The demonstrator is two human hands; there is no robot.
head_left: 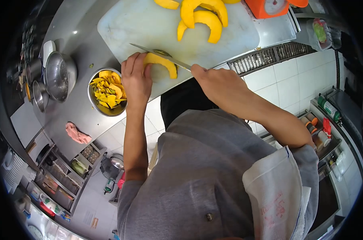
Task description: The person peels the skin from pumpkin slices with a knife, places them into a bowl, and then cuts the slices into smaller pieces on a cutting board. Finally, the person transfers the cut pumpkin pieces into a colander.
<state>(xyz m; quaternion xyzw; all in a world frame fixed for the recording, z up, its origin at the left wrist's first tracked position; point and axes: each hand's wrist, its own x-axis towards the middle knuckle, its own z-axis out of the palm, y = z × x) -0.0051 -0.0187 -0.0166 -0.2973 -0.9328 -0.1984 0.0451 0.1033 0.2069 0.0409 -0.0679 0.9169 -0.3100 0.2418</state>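
My right hand point(213, 82) is closed round the handle of a knife point(165, 57), whose blade points left over the white cutting board point(129, 24). The blade lies along the upper edge of a curved pumpkin slice point(162, 63), with green rind showing beside it. My left hand point(136, 78) grips the left end of that slice, fingers bent and pressed together. Left of this hand, a metal bowl point(90, 97) holds cut pumpkin pieces point(108, 89). Several larger curved slices point(208, 24) lie at the far side of the board.
An orange scale point(261, 11) stands at the board's far right. Metal bowls point(56, 76) sit on the left side of the steel counter, and a pink cloth point(77, 133) lies near its edge. A floor drain grate point(269, 58) is to the right.
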